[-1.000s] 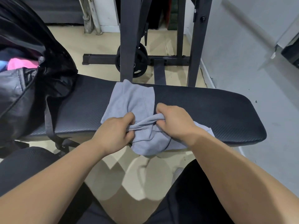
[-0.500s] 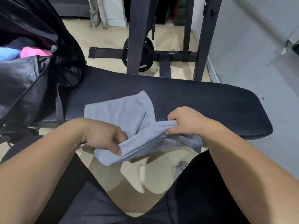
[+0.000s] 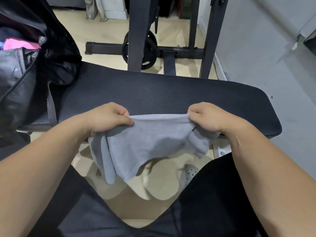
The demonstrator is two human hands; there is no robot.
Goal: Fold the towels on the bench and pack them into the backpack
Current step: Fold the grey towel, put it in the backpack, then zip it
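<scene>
both hands (image 3: 109, 120) | pinch grey towel (image 3: 147, 144) (no readable label) | over bench (image 3: 153, 98)

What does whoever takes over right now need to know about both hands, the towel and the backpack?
Left hand pinches the left top corner of the grey towel; right hand pinches the right top corner.
The towel hangs stretched between them at the near edge of the bench, not yet folded.
The backpack stands open at the bench's left end, with pink cloth showing inside.
Left to do: fold this towel and pack it into the backpack. No other towel shows on the bench.
</scene>
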